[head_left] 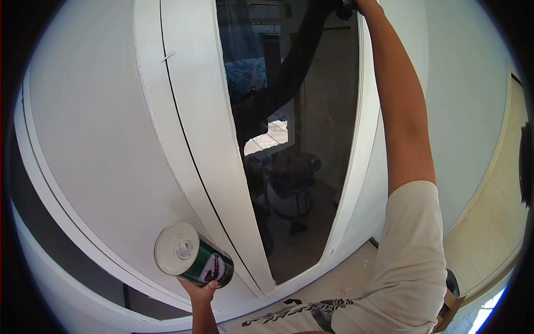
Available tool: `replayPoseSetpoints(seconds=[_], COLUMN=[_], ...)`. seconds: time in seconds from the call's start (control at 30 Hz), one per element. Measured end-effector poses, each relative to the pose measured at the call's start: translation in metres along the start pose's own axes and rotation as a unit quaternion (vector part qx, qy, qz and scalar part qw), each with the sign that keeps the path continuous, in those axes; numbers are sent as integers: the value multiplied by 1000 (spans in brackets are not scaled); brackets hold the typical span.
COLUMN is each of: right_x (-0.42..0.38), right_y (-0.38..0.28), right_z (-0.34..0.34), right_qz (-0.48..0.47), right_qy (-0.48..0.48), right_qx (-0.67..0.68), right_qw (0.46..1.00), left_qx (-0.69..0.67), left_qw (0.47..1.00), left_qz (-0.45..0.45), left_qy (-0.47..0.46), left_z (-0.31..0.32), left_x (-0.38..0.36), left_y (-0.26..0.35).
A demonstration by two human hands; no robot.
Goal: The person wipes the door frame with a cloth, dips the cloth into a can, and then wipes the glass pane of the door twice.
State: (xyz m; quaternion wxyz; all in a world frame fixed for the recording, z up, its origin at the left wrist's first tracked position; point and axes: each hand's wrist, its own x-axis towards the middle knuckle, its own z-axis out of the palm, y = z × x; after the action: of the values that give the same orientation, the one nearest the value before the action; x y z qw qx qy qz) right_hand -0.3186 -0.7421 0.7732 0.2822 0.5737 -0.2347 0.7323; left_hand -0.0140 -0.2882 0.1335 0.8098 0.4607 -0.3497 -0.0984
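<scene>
My left hand (pixel 201 290) is wrapped round the lower side of a green can (pixel 214 266) with a pale lid and an oval label, held tilted in front of the white panel. At the top edge my right hand (pixel 364 5) is raised with the arm stretched upward, partly cut off by the frame. A small dark object (pixel 345 8) shows at its fingers, against the upper right of the dark glass pane (pixel 328 111). What that object is cannot be made out.
White frame strips (pixel 203 111) border the glass, which reflects an arm and a room. A pale wall (pixel 461 83) stands to the right, with a cream door (pixel 489 195) beyond. Below the glass lies a floor strip (pixel 356 267). A brown box (pixel 449 312) is at the lower right.
</scene>
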Motion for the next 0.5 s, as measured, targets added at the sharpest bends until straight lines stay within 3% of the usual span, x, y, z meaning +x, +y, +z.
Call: replayPoseSetpoints(seconds=[0.07,0.1,0.13,0.2,0.27,0.37,0.43,0.47,0.5], right_x=[-1,-3,-2,-3,2,9,11,10,5], right_y=[25,30,35,50,63,71,54,41,11], right_z=[14,18,20,11,-2,-12,-19,-23,-33], right_qz=[29,-1,-3,82,76,48,-63,-62,-129], right_qy=[-2,13,13,-48,-34,-8,37,42,43], right_qx=[-63,-72,-69,-18,-6,-42,-125,-126,-103], right_qw=[998,997,998,995,997,998,989,989,985], left_qx=[-7,-14,-16,-4,-4,-6,-6,-4,-5], left_qw=[1000,1000,1000,1000,1000,999,999,999,1000], left_qz=[4,12,14,10,14,17,20,18,12], left_qy=[7,14,18,8,18,37,40,31,23], left_z=[-1,0,-1,-4,-1,3,3,4,6], left_x=[-4,-4,-4,-5,-5,-6,-4,-2,0], left_y=[-6,-8,-11,-12,-5,-4,-1,2,6])
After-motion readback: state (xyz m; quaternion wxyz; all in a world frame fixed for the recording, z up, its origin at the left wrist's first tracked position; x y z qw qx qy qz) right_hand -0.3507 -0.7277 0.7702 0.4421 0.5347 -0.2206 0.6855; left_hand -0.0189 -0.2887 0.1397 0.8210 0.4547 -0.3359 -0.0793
